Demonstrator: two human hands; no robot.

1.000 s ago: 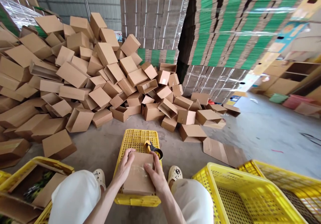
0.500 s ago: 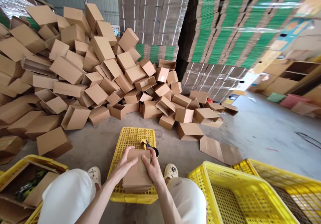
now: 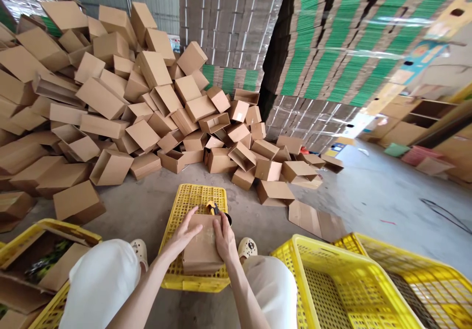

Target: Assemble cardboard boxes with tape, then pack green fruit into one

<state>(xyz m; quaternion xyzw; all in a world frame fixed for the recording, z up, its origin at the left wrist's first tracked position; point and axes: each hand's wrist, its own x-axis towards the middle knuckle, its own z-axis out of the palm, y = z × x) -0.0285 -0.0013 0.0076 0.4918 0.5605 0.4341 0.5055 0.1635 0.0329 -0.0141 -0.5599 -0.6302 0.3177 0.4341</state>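
A closed cardboard box [image 3: 201,245] rests on the upturned yellow plastic crate [image 3: 174,284] between my knees. My left hand [image 3: 181,234] holds the box's left side, its thumb over the top and its fingers along the far left edge. On the other side, my right hand [image 3: 224,235] grips the right edge with its fingers against the top and side. Clear tape shows faintly on the box top. Just beyond the box lies a yellow and black tape dispenser [image 3: 213,208], partly hidden by the box and my right hand.
Many loose cardboard boxes [image 3: 142,134] are heaped ahead and left. Bundled flat cartons [image 3: 324,48] stand stacked behind. Open yellow crates [image 3: 332,280] sit at my right. Another crate [image 3: 61,297] at my left holds an open carton. A flattened piece of cardboard [image 3: 313,220] lies on the floor.
The box has turned slightly on the crate. My right hand has shifted toward the box's right edge, while my left hand stays on the left side. The view has tilted a little.
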